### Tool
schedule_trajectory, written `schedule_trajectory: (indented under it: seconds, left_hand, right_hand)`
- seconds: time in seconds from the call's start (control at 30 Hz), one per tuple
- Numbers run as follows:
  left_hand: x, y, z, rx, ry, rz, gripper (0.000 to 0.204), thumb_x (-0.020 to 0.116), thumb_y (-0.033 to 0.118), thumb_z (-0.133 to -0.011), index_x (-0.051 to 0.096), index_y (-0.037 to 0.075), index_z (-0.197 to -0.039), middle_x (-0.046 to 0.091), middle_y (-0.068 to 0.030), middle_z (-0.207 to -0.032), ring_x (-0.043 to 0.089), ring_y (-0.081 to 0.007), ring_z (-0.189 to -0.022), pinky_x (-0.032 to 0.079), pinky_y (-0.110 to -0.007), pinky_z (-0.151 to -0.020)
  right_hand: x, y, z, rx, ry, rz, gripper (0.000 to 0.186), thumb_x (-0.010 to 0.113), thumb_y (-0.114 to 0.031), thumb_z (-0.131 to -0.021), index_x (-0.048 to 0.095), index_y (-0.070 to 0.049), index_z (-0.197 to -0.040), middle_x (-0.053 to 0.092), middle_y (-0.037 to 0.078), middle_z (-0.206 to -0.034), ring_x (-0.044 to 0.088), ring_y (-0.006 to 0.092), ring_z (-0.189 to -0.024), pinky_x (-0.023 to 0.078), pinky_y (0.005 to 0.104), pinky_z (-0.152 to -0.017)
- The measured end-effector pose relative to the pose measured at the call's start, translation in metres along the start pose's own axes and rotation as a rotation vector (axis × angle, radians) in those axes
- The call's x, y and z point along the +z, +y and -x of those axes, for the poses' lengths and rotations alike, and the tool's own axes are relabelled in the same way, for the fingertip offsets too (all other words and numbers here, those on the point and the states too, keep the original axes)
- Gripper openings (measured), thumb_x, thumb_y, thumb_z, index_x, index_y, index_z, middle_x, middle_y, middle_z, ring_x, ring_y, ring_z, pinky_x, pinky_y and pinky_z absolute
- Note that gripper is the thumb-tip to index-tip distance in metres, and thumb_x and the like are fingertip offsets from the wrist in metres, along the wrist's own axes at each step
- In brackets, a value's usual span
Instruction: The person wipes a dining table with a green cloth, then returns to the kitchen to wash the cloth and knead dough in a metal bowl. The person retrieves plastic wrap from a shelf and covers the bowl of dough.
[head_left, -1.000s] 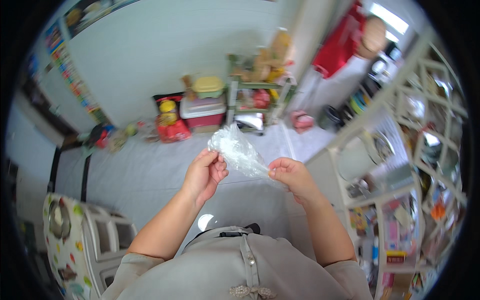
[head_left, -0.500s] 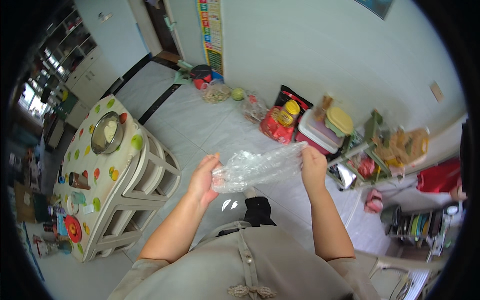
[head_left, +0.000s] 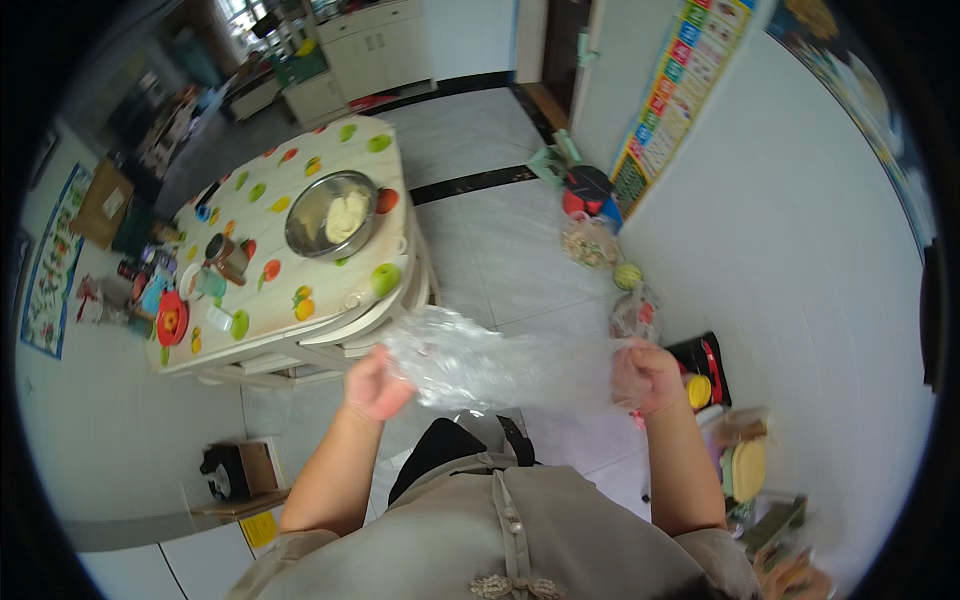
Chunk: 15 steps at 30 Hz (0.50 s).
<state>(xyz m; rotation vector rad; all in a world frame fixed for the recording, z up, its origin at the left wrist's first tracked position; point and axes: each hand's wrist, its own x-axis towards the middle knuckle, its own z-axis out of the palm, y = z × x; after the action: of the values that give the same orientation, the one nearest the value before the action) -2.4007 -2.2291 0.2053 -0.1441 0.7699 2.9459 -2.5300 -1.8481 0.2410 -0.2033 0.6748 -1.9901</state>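
Observation:
A clear plastic bag [head_left: 510,368] is stretched sideways in front of my body, above the floor. My left hand [head_left: 380,384] grips its left end, fingers partly hidden behind the crinkled film. At the other end, my right hand [head_left: 648,377] is closed on the bag's edge. Beyond my left hand, on the table, stands a steel bowl [head_left: 300,232] with a pale lump of dough [head_left: 346,216] inside. Neither hand touches the bowl or the table.
The table [head_left: 340,295] has a fruit-patterned cover, with a brown-filled jar [head_left: 226,258] and a red basket [head_left: 172,318] on it. White chairs [head_left: 365,335] are tucked against its near side. Bags, a green melon [head_left: 627,276] and boxes line the wall at right.
My view has turned left toward the table, so the table and bowl now sit nearer the middle. Both hands still hold the stretched plastic bag.

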Motion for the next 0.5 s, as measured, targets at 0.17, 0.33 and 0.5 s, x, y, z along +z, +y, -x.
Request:
schedule_trajectory:
  seconds: [0.17,0.33,0.5]
  left_hand:
    - [-0.072,0.094,0.013,0.447,0.061,0.084,0.056,0.061,0.035,-0.086,0.052,0.0,-0.129,0.051,-0.0155,-0.135,0.043,-0.0334,-0.128,0.03,-0.051,-0.109]
    - [-0.124,0.143,0.006,0.416,0.172,0.093,0.026,0.062,0.021,-0.085,0.065,0.006,-0.106,0.063,-0.012,-0.117,0.055,-0.028,-0.114,0.039,-0.048,-0.101]
    - [-0.18,0.168,-0.008,0.179,0.397,-0.21,0.004,0.062,0.007,-0.082,0.059,0.01,-0.08,0.063,-0.0028,-0.089,0.059,-0.017,-0.082,0.048,-0.034,-0.077]
  right_hand:
    - [-0.049,0.007,-0.125,0.014,-0.044,0.118,0.023,0.059,-0.025,-0.09,0.065,-0.003,-0.094,0.047,0.001,-0.058,0.04,0.0124,-0.046,0.028,0.0283,-0.044]
    - [-0.056,0.007,-0.259,-0.146,0.099,-0.09,0.021,0.06,-0.023,-0.088,0.066,-0.003,-0.09,0.049,-0.001,-0.062,0.044,0.0125,-0.054,0.032,0.0272,-0.05]
    - [-0.049,-0.021,-0.379,0.383,-0.064,0.707,0.014,0.061,-0.011,-0.086,0.068,-0.002,-0.093,0.055,-0.002,-0.068,0.047,0.0073,-0.061,0.036,0.0225,-0.056]
